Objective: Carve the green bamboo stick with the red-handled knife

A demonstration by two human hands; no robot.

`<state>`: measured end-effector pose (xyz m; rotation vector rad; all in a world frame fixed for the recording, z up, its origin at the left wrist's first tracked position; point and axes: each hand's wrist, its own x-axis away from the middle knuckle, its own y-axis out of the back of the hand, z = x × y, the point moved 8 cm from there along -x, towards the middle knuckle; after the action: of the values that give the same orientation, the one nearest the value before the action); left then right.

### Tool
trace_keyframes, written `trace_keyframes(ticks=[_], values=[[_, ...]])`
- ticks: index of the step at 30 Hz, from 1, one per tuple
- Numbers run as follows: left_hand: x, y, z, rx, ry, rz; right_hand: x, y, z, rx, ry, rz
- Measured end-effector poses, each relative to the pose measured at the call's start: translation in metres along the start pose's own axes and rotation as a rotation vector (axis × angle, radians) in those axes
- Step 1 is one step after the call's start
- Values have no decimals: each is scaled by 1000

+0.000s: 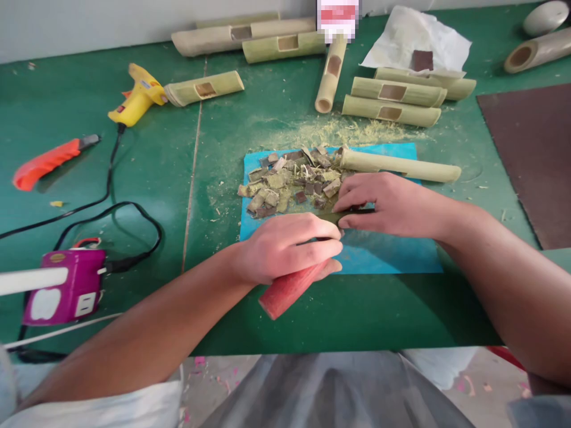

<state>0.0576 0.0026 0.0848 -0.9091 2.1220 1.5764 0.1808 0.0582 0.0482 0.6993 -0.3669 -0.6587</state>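
Observation:
My left hand (292, 246) is wrapped round a thick red cylinder (288, 291) with a rough-looking surface, its blunt end pointing down-left. The cylinder's other end is hidden by my fingers. Close beside it, my right hand (386, 202) pinches a dark greenish-brown piece (331, 219) that lies partly between both hands; its kind is unclear. Both hands are over a blue sheet (388, 255). A pile of small bamboo chips and dark square pieces (285, 184) lies on the sheet, just beyond my hands. Behind my right hand rests a pale bamboo tube (401, 165).
On the green table (147, 142) are several notched bamboo tubes (392, 113), a yellow corded tool (138, 98), an orange-handled cutter (51, 163) and a purple power socket block (66, 285). A white paper (401, 41) and brown sheet (530, 160) lie right.

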Motion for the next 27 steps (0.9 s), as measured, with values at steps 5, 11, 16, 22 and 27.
trace_keyframes(ticks=[5, 11, 16, 22, 27], values=[[-1, 1, 6, 92, 19, -15, 0, 1, 2, 10, 18, -1], [0, 1, 16, 184, 88, -59, -2, 1, 3, 37, 18, -11], [0, 1, 22, 165, 134, -103, -1, 2, 0, 39, -2, -39], [-1, 5, 30, 188, 237, -178, 4, 5, -1, 44, -45, -76], [-6, 8, 39, 216, 352, -167, 4, 5, -3, 54, -42, -109]])
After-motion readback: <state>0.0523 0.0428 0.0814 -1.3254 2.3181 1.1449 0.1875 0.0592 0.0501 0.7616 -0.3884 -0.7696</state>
